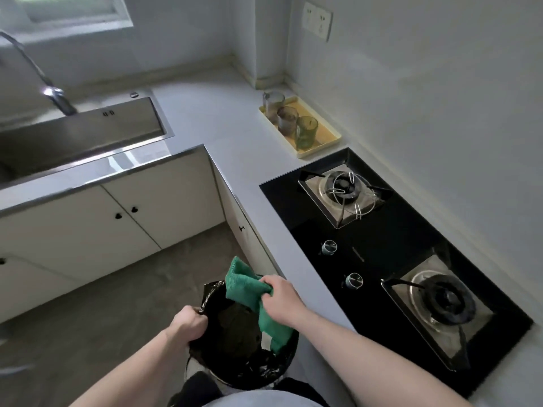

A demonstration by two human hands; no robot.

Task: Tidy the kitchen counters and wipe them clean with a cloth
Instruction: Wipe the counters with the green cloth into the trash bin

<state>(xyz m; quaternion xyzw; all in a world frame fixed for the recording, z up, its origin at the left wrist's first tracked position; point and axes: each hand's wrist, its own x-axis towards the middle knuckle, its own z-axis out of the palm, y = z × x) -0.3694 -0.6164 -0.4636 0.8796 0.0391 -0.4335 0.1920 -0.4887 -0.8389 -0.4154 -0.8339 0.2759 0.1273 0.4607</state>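
A green cloth (249, 295) hangs over the open mouth of a bin lined with a black bag (235, 353), low in the middle of the head view. My right hand (280, 298) is shut on the cloth, gripping it near its middle. My left hand (189, 321) is shut on the bag's rim at the left side of the bin. The pale grey L-shaped counter (223, 118) runs along the far wall and down the right side.
A yellow tray (329, 139) with three glasses stands on the counter near the corner. A black two-burner gas hob (382, 254) is set into the right counter. A steel sink (79, 139) with a tap (55, 96) lies at the left. White cabinet doors (117, 224) are below.
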